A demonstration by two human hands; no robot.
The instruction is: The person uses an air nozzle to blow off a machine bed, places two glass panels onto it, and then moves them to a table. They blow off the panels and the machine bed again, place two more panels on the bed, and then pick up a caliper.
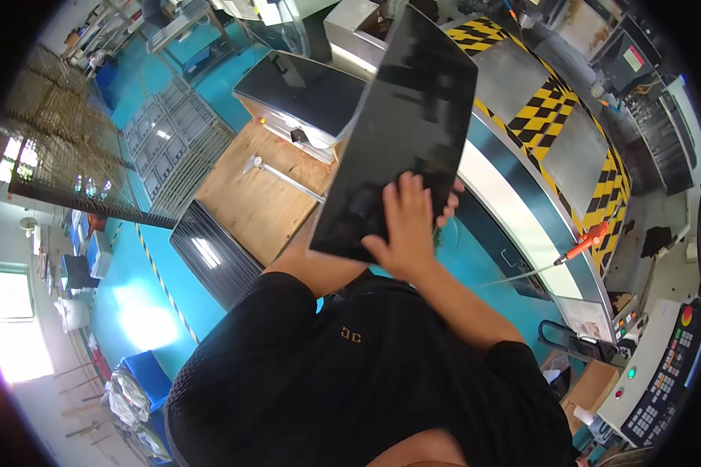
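A large, glossy black glass panel (405, 117) is held tilted in front of my chest. My left forearm passes beneath it, and the fingertips of my left hand (451, 204) show curled at its right edge; the palm is hidden behind the panel. Flat on the panel's lower face lies my right hand (409, 226), its thumb spread and its fingers stretched out. Left of the panel, a caliper (284, 177) rests on a wooden board (237, 198). Another black panel (304, 89) lies beyond the board.
On the right stands a machine with yellow-black checkered tape (549, 117). An orange air gun (584, 243) with a hose sits on its edge, and a control panel (662, 381) is nearer. Dark ridged panels (210, 253) lean by the board. A mesh rack (78, 148) stands left.
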